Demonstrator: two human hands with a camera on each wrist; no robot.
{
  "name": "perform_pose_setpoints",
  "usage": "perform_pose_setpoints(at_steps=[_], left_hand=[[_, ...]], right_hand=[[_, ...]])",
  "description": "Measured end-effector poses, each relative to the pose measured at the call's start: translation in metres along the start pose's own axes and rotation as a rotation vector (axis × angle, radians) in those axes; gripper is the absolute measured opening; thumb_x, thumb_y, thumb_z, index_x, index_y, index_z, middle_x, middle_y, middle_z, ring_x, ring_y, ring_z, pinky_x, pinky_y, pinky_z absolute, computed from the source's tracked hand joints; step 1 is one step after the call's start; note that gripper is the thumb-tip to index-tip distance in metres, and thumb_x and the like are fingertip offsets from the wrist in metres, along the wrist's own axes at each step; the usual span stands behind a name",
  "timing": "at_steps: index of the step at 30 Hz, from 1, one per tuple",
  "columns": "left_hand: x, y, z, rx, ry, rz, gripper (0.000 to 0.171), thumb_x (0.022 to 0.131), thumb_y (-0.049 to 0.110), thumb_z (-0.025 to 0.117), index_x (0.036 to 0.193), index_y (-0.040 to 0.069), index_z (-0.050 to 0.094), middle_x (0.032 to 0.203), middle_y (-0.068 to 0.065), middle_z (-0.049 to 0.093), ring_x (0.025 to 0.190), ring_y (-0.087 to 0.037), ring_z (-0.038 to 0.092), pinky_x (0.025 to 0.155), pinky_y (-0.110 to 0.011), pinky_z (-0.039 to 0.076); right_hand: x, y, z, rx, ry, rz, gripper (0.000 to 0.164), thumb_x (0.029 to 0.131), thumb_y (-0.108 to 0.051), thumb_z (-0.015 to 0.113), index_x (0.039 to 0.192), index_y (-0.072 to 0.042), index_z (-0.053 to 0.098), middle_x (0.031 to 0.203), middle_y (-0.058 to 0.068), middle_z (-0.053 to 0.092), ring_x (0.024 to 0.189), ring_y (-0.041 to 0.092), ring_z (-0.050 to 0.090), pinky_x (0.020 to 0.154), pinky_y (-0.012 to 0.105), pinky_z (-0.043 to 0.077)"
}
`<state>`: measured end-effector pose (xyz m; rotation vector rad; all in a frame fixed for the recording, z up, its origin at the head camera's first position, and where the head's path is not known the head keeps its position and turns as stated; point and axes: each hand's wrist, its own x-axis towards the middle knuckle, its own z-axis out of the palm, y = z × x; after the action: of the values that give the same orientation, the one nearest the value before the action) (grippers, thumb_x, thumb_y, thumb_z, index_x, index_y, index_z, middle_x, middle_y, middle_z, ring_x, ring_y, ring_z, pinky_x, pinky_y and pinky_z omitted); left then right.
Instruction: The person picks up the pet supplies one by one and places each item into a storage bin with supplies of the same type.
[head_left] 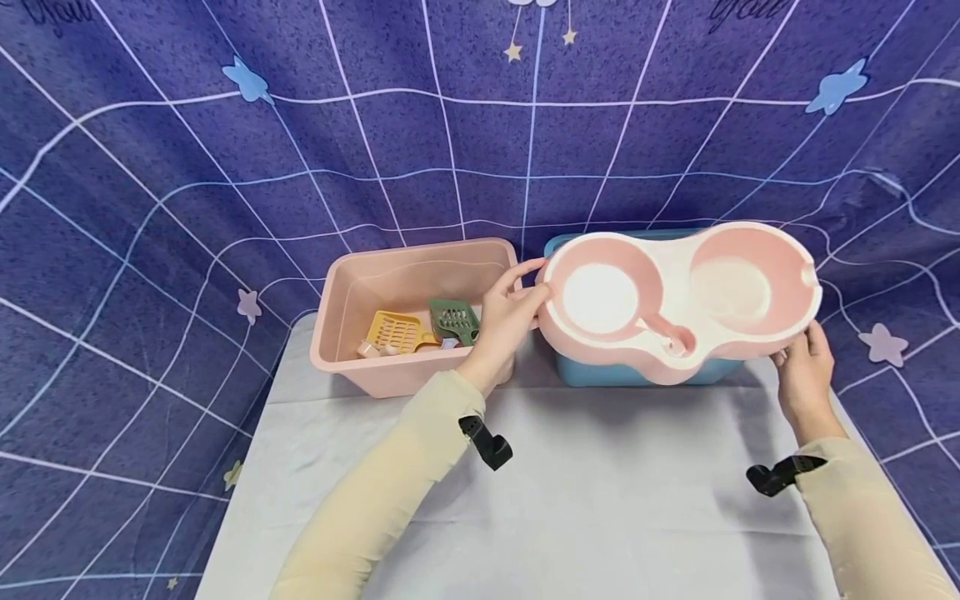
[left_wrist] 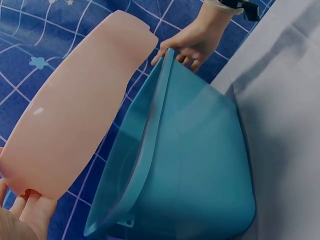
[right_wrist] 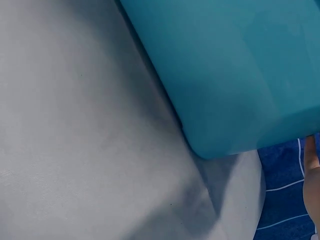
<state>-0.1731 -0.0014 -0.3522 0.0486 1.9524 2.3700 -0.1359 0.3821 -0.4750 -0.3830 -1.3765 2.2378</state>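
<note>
A pink double pet bowl (head_left: 671, 292) with two round wells and a small notch at its front is held over a blue bin (head_left: 637, 372). My left hand (head_left: 507, 321) grips its left end, thumb at the upper edge; in the left wrist view those fingertips (left_wrist: 35, 210) curl at the bowl's pink side. My right hand (head_left: 806, 375) has its fingers curled at the right end of the bowl; the left wrist view puts this hand close by the bin's rim corner. The right wrist view shows only part of it beyond the blue wall.
A pink bin (head_left: 412, 379) stands to the left of the blue one. Inside lie a yellow slotted scoop (head_left: 396, 332), a green slotted scoop (head_left: 453, 318) and small pale pieces. A grey-white cloth covers the table (head_left: 585, 483); a blue gridded curtain (head_left: 480, 133) hangs behind.
</note>
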Motion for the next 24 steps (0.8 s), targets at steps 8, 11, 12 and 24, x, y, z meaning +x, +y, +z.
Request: perform_pose_setpoints(at_steps=[8,11,12,24], left_hand=[[0.016,-0.003,0.007,-0.070,0.035,0.044,0.040,0.089,-0.002,0.061,0.128,0.007,0.065,0.072,-0.002,0.064,0.059,-0.006,0.056,0.053,-0.019,0.049],[0.020,-0.005,0.010,-0.092,0.041,0.031,0.040,0.090,-0.002,0.061,0.128,0.008,0.065,0.076,-0.004,0.066,0.061,-0.006,0.058,0.056,-0.020,0.050],[0.021,-0.006,0.012,-0.096,0.042,0.024,0.040,0.090,-0.002,0.061,0.129,0.008,0.065,0.077,-0.005,0.066,0.063,-0.007,0.059,0.057,-0.021,0.051],[0.046,-0.014,0.018,-0.033,0.085,0.038,0.039,0.089,0.007,0.066,0.125,0.020,0.068,0.078,0.001,0.069,0.068,-0.006,0.059,0.059,-0.020,0.048]], right_hand=[[-0.001,-0.002,0.002,-0.057,0.002,0.024,0.039,0.103,-0.012,0.047,0.142,-0.013,0.052,0.101,0.000,0.049,0.075,0.006,0.048,0.068,0.013,0.047],[-0.001,-0.003,0.002,-0.097,0.016,0.030,0.041,0.103,-0.013,0.048,0.144,-0.014,0.051,0.102,-0.001,0.048,0.072,0.006,0.044,0.067,0.012,0.045],[-0.002,-0.004,0.001,-0.105,0.019,0.033,0.041,0.103,-0.013,0.048,0.144,-0.014,0.050,0.105,-0.001,0.049,0.075,0.006,0.046,0.069,0.011,0.045],[-0.003,-0.003,0.002,-0.083,0.018,0.051,0.043,0.103,-0.014,0.048,0.146,-0.017,0.048,0.123,0.000,0.045,0.085,0.007,0.045,0.075,0.012,0.046]])
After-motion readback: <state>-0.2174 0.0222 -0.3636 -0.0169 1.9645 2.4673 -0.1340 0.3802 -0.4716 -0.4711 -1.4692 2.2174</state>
